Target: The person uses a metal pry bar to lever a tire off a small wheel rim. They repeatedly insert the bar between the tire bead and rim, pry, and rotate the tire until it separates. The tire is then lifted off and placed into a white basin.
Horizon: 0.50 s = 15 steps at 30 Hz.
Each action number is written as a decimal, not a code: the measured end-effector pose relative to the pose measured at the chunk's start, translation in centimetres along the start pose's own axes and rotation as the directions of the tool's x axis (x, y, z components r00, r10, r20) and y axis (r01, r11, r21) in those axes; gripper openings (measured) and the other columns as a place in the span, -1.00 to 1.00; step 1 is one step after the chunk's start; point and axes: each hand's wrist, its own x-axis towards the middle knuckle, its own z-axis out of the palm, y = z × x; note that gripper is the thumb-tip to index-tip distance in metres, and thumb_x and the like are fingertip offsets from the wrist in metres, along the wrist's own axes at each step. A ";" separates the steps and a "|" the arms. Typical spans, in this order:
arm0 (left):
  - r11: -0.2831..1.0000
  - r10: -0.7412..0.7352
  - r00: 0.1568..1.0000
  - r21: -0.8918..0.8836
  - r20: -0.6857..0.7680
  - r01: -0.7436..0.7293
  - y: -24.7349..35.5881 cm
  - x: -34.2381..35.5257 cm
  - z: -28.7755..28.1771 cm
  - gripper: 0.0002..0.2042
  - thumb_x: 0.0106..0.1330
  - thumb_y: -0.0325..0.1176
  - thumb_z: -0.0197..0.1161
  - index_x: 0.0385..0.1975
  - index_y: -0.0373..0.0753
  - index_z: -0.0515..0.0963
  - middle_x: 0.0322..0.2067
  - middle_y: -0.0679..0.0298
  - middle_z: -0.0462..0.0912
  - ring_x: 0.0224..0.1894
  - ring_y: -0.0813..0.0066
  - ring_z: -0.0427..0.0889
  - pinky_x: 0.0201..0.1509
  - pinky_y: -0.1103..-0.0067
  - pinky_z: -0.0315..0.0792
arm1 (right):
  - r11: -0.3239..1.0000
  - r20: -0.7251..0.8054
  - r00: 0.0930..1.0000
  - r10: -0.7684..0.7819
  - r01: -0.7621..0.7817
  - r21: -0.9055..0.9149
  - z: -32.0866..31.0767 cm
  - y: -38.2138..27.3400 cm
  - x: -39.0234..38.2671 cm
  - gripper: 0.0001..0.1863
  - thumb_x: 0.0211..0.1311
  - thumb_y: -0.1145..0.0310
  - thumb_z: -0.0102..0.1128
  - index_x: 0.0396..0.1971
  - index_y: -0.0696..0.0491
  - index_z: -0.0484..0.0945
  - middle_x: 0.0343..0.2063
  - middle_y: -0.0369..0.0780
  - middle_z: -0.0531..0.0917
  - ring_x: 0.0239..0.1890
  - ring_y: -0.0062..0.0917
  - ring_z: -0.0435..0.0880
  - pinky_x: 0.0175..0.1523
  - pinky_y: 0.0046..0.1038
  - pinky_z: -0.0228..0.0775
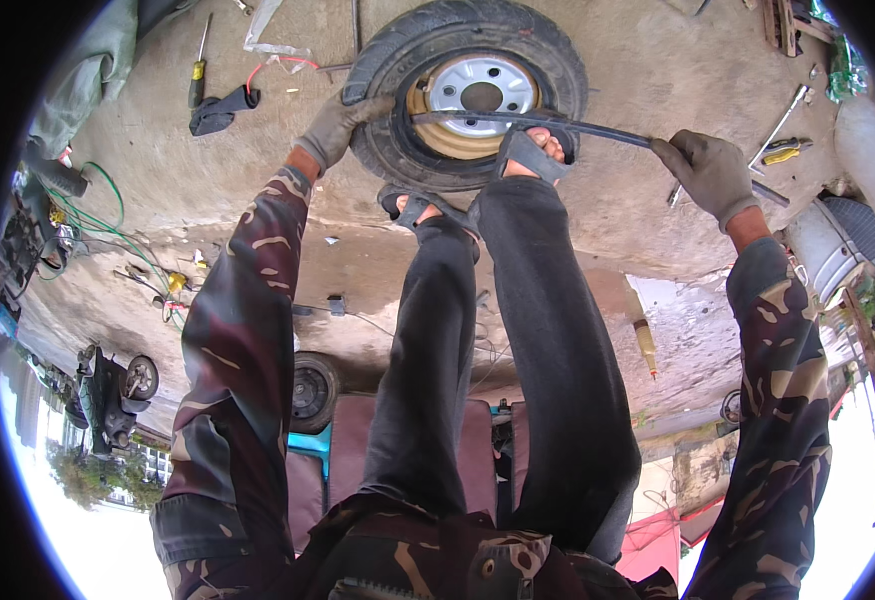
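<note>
A black tyre (pixel 383 70) lies on the ground around a silver wheel rim (pixel 458 84) with a worn, yellowish edge. My left hand (pixel 338 130), in a grey glove, rests on the tyre's left side with its fingers stretched toward the rim. In the gloved grip of my right hand (pixel 710 175) is a long, dark tyre lever (pixel 598 130). The lever slants across the wheel, its far tip at the rim's left edge. My right sandalled foot (pixel 538 152) presses on the near part of the wheel; the left foot (pixel 418 207) stands just before the tyre.
A screwdriver (pixel 198 82) and a dark cloth (pixel 225 110) lie left of the wheel. On the right are a metal wrench (pixel 781 125) and a yellow-handled tool (pixel 784 153). Green cord (pixel 108 215) runs along the left. Behind my legs, another wheel (pixel 313 392) stands by maroon seats.
</note>
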 end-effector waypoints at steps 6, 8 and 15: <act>0.996 -0.059 0.997 -0.061 0.046 0.061 0.0 0.8 -0.7 -0.45 0.42 -0.27 0.52 0.33 -0.33 0.55 0.20 0.22 0.73 0.16 0.42 0.70 0.32 0.42 0.58 | 0.998 0.008 0.999 0.032 -0.032 0.052 0.8 0.1 0.5 -0.41 0.45 -0.31 0.20 -0.33 -0.03 0.78 -0.55 -0.13 0.74 -0.40 -0.14 0.79 -0.20 -0.15 0.61; 0.992 -0.090 0.995 -0.084 0.044 0.094 -0.1 0.8 -0.8 -0.44 0.42 -0.28 0.52 0.35 -0.33 0.54 0.21 0.22 0.73 0.17 0.42 0.70 0.32 0.43 0.57 | 0.998 -0.024 1.000 0.020 -0.018 0.064 1.6 0.1 1.9 -0.40 0.43 -0.33 0.21 -0.35 -0.02 0.78 -0.55 -0.13 0.73 -0.39 -0.14 0.79 -0.19 -0.15 0.60; 0.997 0.022 0.999 0.072 -0.036 -0.020 -0.1 0.1 -0.3 -0.34 0.31 -0.21 0.63 0.34 -0.34 0.52 0.19 0.21 0.73 0.14 0.43 0.70 0.29 0.45 0.58 | 0.985 0.197 0.974 0.113 -0.136 0.107 2.8 -1.0 2.5 -0.36 0.42 -0.33 0.22 -0.36 0.03 0.76 -0.52 -0.06 0.73 -0.36 -0.06 0.78 -0.19 -0.08 0.57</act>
